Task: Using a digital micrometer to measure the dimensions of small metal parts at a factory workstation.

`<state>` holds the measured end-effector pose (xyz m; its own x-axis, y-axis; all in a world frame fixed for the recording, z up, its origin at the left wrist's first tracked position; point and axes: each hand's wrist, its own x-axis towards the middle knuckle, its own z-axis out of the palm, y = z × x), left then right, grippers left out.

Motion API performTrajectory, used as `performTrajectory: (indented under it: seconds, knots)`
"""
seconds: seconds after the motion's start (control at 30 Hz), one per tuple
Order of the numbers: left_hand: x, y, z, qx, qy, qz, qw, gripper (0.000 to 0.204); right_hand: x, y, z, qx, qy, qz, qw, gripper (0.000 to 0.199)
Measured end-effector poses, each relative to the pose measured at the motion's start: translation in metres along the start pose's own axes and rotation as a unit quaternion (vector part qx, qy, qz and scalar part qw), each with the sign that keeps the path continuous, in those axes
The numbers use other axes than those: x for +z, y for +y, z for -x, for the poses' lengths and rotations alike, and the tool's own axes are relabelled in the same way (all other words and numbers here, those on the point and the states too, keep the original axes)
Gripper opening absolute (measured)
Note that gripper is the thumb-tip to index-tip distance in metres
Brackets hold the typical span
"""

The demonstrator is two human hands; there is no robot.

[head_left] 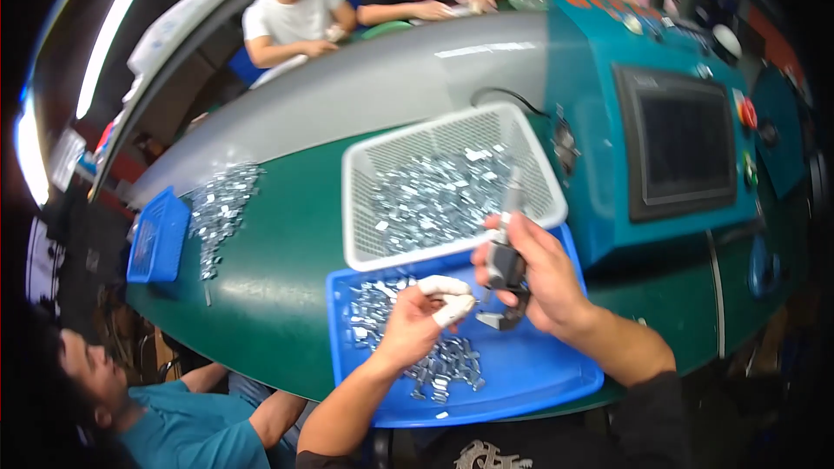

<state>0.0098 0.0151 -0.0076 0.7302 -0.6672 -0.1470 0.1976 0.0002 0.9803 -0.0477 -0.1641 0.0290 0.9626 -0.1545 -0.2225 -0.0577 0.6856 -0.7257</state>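
My right hand (549, 282) is wrapped round a caliper (504, 267), its bar tilted up and away and its jaws toward me. White covers sit on the thumb and a finger of my left hand (421, 317), which are pinched together close to the caliper's jaws. Whatever is between those fingertips is too small to make out. Beneath both hands lies a blue tray (539, 373) with many small shiny metal pieces (447, 369) heaped in its left part. Just beyond stands a white perforated basket (352, 208) full of similar metal pieces (434, 195).
A teal machine with a dark screen (682, 143) and a red button (747, 113) stands at the right. On the green table (287, 234), loose metal pieces (221, 208) lie beside a small blue basket (159, 239). One person (187, 426) sits at my left; several others work across the table.
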Motion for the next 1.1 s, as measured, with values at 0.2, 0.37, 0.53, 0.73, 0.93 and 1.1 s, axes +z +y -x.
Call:
performTrajectory:
  seconds: [0.2,0.37,0.53,0.73,0.93,1.1]
  knots:
    - [0.004,0.013,-0.024,0.116,0.196,0.014,0.974,0.025,-0.010,0.004,-0.003,-0.012,0.016,0.003,1.000,0.038]
    - [-0.007,0.010,-0.001,0.079,0.105,-0.565,0.815,0.033,-0.005,0.002,-0.004,-0.002,0.021,-0.006,1.000,0.038]
    - [-0.024,-0.009,-0.003,-0.009,-0.011,-0.685,0.728,0.029,-0.006,0.003,-0.008,0.007,0.021,-0.017,1.000,0.036]
    - [-0.028,-0.015,0.001,-0.015,-0.043,-0.671,0.740,0.025,-0.001,0.005,-0.003,0.019,0.025,0.002,1.000,0.032]
    - [-0.019,-0.019,0.000,0.009,-0.042,-0.649,0.759,0.018,-0.001,0.006,0.007,0.004,0.032,0.000,0.999,0.027]
    - [-0.011,0.001,-0.001,0.016,-0.024,-0.423,0.906,0.030,-0.002,0.007,0.002,0.013,0.039,0.002,0.999,0.029]
